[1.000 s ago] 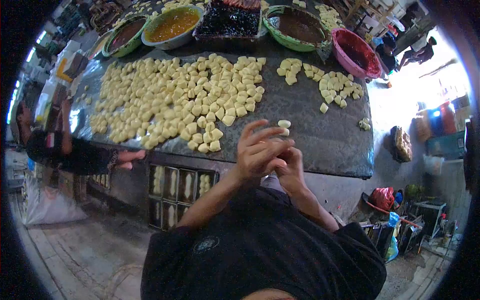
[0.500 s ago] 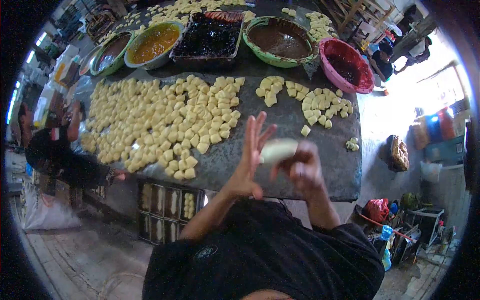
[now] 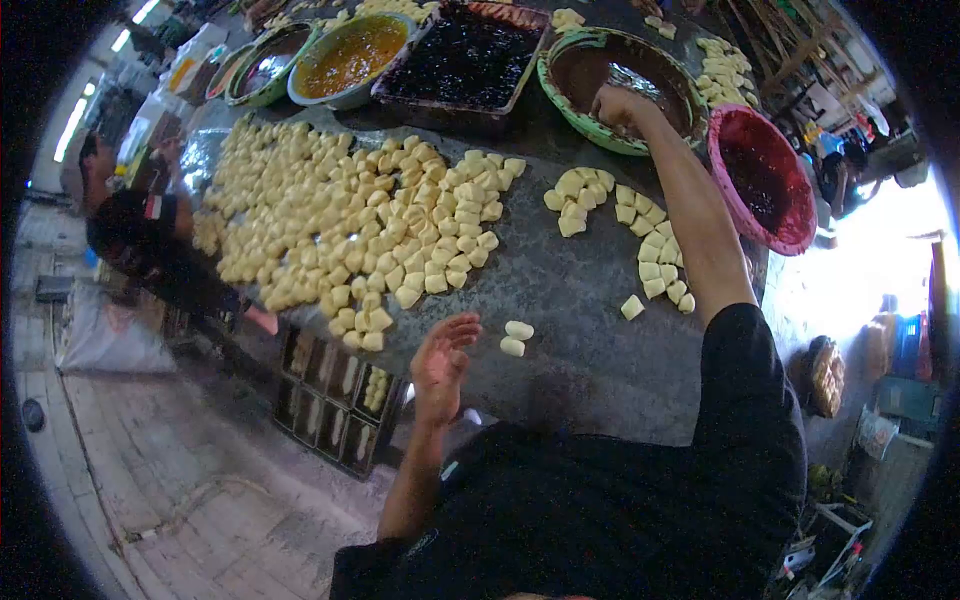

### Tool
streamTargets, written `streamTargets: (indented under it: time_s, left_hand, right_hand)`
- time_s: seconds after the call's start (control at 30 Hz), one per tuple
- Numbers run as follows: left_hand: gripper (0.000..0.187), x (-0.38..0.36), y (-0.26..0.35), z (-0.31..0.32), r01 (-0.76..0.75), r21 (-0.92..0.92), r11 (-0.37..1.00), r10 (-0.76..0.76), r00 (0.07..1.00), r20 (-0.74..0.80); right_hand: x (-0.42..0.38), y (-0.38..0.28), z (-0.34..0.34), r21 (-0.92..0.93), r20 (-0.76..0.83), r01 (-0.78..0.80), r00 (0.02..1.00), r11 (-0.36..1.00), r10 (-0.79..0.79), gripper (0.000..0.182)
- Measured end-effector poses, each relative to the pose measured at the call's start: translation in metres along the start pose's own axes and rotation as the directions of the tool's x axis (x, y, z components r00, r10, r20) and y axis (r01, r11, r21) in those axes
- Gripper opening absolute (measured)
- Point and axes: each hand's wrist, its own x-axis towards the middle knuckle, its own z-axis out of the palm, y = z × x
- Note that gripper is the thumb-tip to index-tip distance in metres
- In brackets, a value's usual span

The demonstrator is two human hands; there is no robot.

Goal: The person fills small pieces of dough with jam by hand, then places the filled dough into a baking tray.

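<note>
My left hand (image 3: 441, 362) hovers near the table's front edge, fingers apart and nothing in it. Just right of it, two small white dough pieces (image 3: 516, 338) lie side by side on the dark table (image 3: 590, 385). My right arm stretches forward, and my right hand (image 3: 620, 106) is over the green basin of brown filling (image 3: 570, 88), fingers bent down; its fingertips and anything between them are hidden. Many cut dough pieces (image 3: 350, 215) cover the table's left part, with smaller groups of pieces (image 3: 578, 195) on the right.
A pink basin (image 3: 762, 180), a tray of dark filling (image 3: 465, 60) and a basin of orange filling (image 3: 355, 60) line the far side. Baking tins (image 3: 330, 405) stand below the front edge. A person (image 3: 140, 225) is at the left.
The white dough between my hands is gone from them, and two small pieces lie on the table. My right hand has reached forward to the brown filling; my left has moved left. The view has shifted.
</note>
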Motion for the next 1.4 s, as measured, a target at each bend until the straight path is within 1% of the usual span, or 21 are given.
streamTargets:
  time_s: [0.13, 0.23, 0.33, 0.4, 0.47, 0.57, 0.63, 0.7, 0.77, 0.8, 0.83, 0.9, 0.93, 1.0, 1.03, 1.1, 1.17, 1.2, 1.3, 1.37, 1.4]
  left_hand:
    - [0.047, -0.008, -0.006, -0.01, -0.007, 0.021, 1.0, 0.009, 0.995, -0.095]
    - [0.041, -0.009, -0.003, -0.01, -0.036, 0.007, 0.999, 0.036, 0.997, -0.072]
    - [0.034, -0.011, 0.008, -0.008, -0.091, 0.012, 0.996, 0.091, 0.995, -0.028]
    - [0.028, -0.015, 0.018, -0.01, -0.125, 0.015, 0.992, 0.125, 0.992, -0.014]
    - [0.025, -0.02, 0.023, -0.015, -0.132, 0.05, 0.99, 0.134, 0.99, -0.039]
    - [0.023, -0.039, 0.031, -0.027, -0.145, 0.023, 0.989, 0.146, 0.988, -0.044]
    - [0.023, -0.063, 0.036, -0.041, -0.152, -0.019, 0.988, 0.151, 0.988, -0.034]
    - [0.02, -0.104, 0.015, -0.069, -0.019, -0.393, 0.919, -0.012, 0.997, -0.077]
    - [0.018, -0.147, 0.012, -0.097, 0.036, -0.737, 0.675, -0.118, 0.991, -0.06]
    - [0.019, -0.169, 0.016, -0.108, 0.047, -0.759, 0.649, -0.175, 0.981, -0.089]
    - [0.019, -0.188, 0.02, -0.119, 0.086, -0.775, 0.626, -0.235, 0.969, -0.082]
    - [0.019, -0.224, 0.03, -0.142, 0.158, -0.807, 0.569, -0.348, 0.935, -0.062]
    - [0.026, -0.24, 0.037, -0.152, 0.145, -0.844, 0.516, -0.312, 0.95, -0.027]
    - [0.033, -0.273, 0.064, -0.157, 0.1, -0.732, 0.674, -0.215, 0.974, -0.065]
    - [0.036, -0.286, 0.078, -0.158, 0.074, -0.662, 0.746, -0.165, 0.983, -0.076]
    - [0.032, -0.313, 0.092, -0.157, -0.102, -0.217, 0.971, 0.057, 0.978, -0.203]
    - [0.024, -0.334, 0.109, -0.157, -0.263, 0.321, 0.91, 0.33, 0.928, -0.174]
    - [0.015, -0.341, 0.106, -0.159, -0.339, 0.432, 0.836, 0.445, 0.878, -0.174]
    - [0.014, -0.351, 0.099, -0.159, -0.482, 0.341, 0.807, 0.555, 0.816, -0.161]
    - [0.013, -0.354, 0.095, -0.15, -0.479, 0.16, 0.863, 0.505, 0.816, -0.281]
    - [0.012, -0.359, 0.098, -0.146, -0.424, 0.122, 0.898, 0.438, 0.822, -0.363]
  right_hand:
    - [-0.012, -0.002, -0.014, 0.13, 0.024, 0.11, 0.993, 0.985, -0.114, 0.042]
    - [-0.027, 0.006, -0.013, 0.109, -0.073, 0.2, 0.978, 0.974, -0.193, 0.035]
    - [-0.067, -0.011, -0.018, 0.383, -0.109, 0.141, 0.988, 0.913, -0.107, 0.028]
    - [-0.114, -0.043, -0.007, 0.639, -0.136, 0.379, 0.912, 0.669, -0.386, 0.024]
    - [-0.168, -0.091, 0.027, 0.797, -0.177, 0.456, 0.803, 0.395, -0.569, 0.022]
    - [-0.278, -0.187, 0.103, 0.954, -0.183, 0.288, 0.774, 0.079, -0.607, 0.029]
    - [-0.342, -0.241, 0.149, 0.994, -0.071, 0.109, 0.783, 0.024, -0.618, 0.037]
    - [-0.37, -0.261, 0.208, 0.982, -0.003, -0.123, 0.742, -0.141, -0.671, 0.046]
    - [-0.413, -0.29, 0.233, 0.972, 0.037, -0.175, 0.775, -0.158, -0.631, 0.05]
    - [-0.428, -0.302, 0.252, 0.987, 0.028, -0.114, 0.811, -0.112, -0.585, 0.055]
    - [-0.447, -0.317, 0.269, 0.993, -0.108, 0.113, 0.823, -0.026, -0.558, 0.054]
    - [-0.485, -0.341, 0.282, 0.731, -0.224, 0.518, 0.797, 0.444, -0.561, 0.045]
    - [-0.496, -0.35, 0.288, 0.578, -0.348, 0.683, 0.701, 0.446, -0.623, 0.042]
    - [-0.512, -0.367, 0.299, 0.196, -0.524, 0.903, 0.426, 0.383, -0.737, 0.037]
    - [-0.52, -0.375, 0.299, 0.225, -0.517, 0.904, 0.428, 0.364, -0.741, 0.034]
    - [-0.536, -0.388, 0.299, 0.284, -0.507, 0.9, 0.434, 0.33, -0.745, 0.029]
    - [-0.543, -0.396, 0.323, 0.734, -0.428, 0.662, 0.622, 0.15, -0.655, 0.018]
    - [-0.55, -0.402, 0.326, 0.877, -0.348, 0.478, 0.702, 0.048, -0.622, 0.015]
    - [-0.577, -0.428, 0.329, 0.946, -0.321, 0.262, 0.819, -0.189, -0.475, 0.015]
    - [-0.582, -0.438, 0.327, 0.882, -0.467, 0.447, 0.782, -0.153, -0.411, 0.016]
    - [-0.586, -0.433, 0.322, 0.803, -0.526, 0.595, 0.68, -0.035, -0.51, 0.015]
